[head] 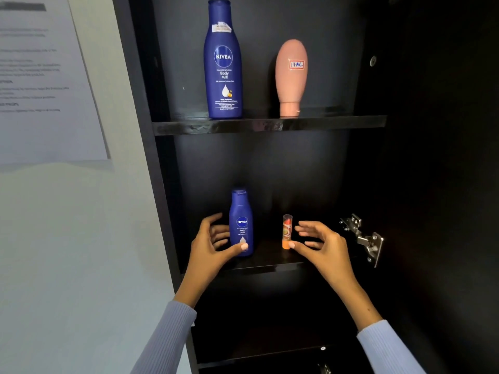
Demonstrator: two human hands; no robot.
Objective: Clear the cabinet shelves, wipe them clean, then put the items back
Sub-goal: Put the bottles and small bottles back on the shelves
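Upper shelf (270,125): we find a tall blue lotion bottle (224,60) and a pink bottle (291,76) standing on its cap. Lower shelf (266,264): our left hand (213,244), fingers spread, thumb touching a small blue lotion bottle (241,222); our right hand (321,242), fingers apart, thumb beside an orange lip-balm tube (286,232).

Pale lilac ribbed sleeves (172,336)
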